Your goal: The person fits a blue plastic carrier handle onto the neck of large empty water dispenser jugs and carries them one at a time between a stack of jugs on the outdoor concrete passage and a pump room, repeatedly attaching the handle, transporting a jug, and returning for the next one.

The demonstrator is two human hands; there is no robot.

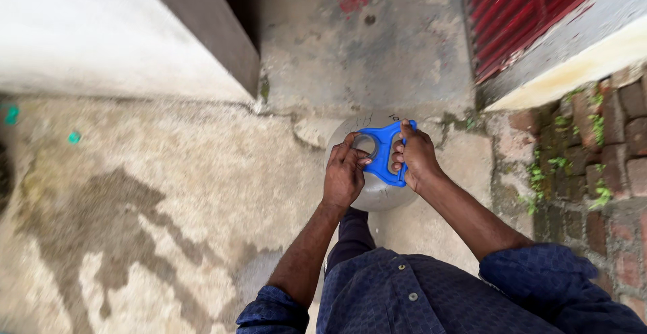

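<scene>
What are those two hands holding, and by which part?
A large translucent plastic water jug: right hand grips its blue plastic carry handle; left hand touches the neck.

Handle sits on jug (brick wall at right).

Floor: cracked, stained concrete floor fills my view's left and centre.
On it: my grey jar at centre; green scraps upper left.

Both arms extended fwd & down, sleeves rolled at elbows. Left hand fingers curled, knuckles up, thumb tucked in. Right hand curled in a grip, wrist bent inward, hands close together.
</scene>
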